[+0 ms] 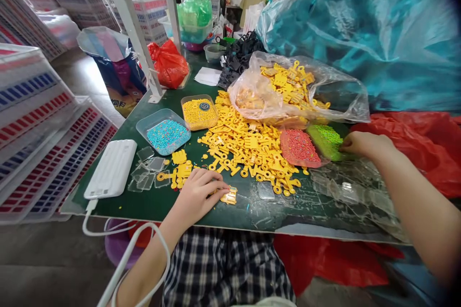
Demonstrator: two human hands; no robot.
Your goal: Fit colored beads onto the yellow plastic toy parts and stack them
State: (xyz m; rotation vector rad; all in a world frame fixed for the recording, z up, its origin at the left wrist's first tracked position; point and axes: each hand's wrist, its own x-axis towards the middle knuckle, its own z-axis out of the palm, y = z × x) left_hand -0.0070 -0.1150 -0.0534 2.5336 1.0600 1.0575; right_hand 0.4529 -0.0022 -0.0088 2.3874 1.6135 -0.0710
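My left hand (200, 194) rests on the table near its front edge, fingers closed around a small yellow plastic piece (229, 195) with several narrow slots. My right hand (367, 144) is at the edge of a tray of green beads (328, 139), its fingertips pinched together; whatever they hold is hidden. Against that tray stands a tray of red beads (300, 146). A large heap of yellow plastic pieces (248, 146) spreads between my hands. To the left lie a tray of blue beads (167, 134) and a tray of yellow beads (199, 114) with a dark round disc on top.
Clear thin squares lie at left (146, 172) and right (349, 192). A white power bank (111, 169) with its cable sits at the left edge. Behind are an open bag of yellow pieces (288, 88), black parts (239, 55), a red bag (169, 64) and a big blue bag (367, 33).
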